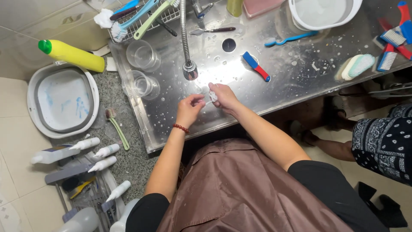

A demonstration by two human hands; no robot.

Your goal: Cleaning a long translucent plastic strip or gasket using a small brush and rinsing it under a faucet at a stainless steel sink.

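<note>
Both my hands meet over the wet steel sink, just below the hanging spray head. My right hand pinches a small clear plastic piece. My left hand, with a red bead bracelet on its wrist, holds the other end of that piece with its fingertips. A brown apron covers my lap.
Two clear glasses stand at the sink's left. Brushes lie about: a red and blue one, a blue toothbrush, several at the right edge. A white basin, a yellow bottle and spray bottles sit at left. Another person's patterned clothing is at right.
</note>
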